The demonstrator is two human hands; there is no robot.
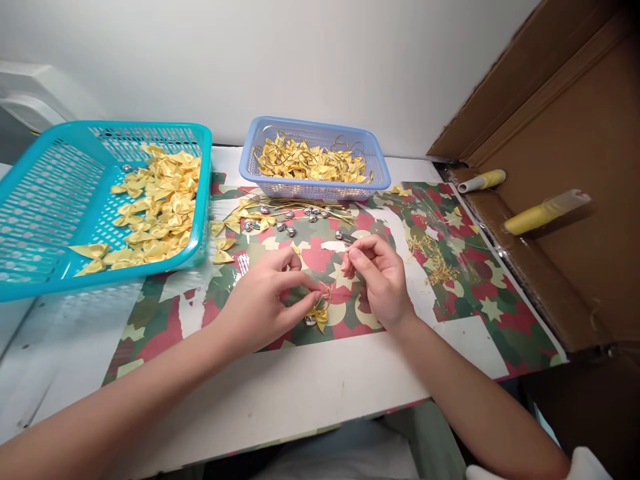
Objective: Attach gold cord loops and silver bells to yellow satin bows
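Observation:
My left hand [273, 297] is closed in a pinch on a yellow ribbon bow [321, 315], just above the table covering. A silver jingle bell [311, 321] hangs at the bow, and thin gold cord [326, 291] curls up beside the fingertips. To the right, my right hand [383, 277] has thumb and fingers pressed together; what they grip, if anything, is hidden. A small dark metal piece [349, 239] shows right behind those fingers, close to a loose bell [339, 235]. I cannot tell whether the hand touches it.
A turquoise basket [204, 200] of yellow bows stands at left. At the back, a blue basket [315, 181] holds bows with gold cords. Loose bells [287, 229] and gold cords [300, 202] lie before it. Cord scraps [435, 260] lie right, near a cardboard wall [565, 153] with projecting tubes [545, 212].

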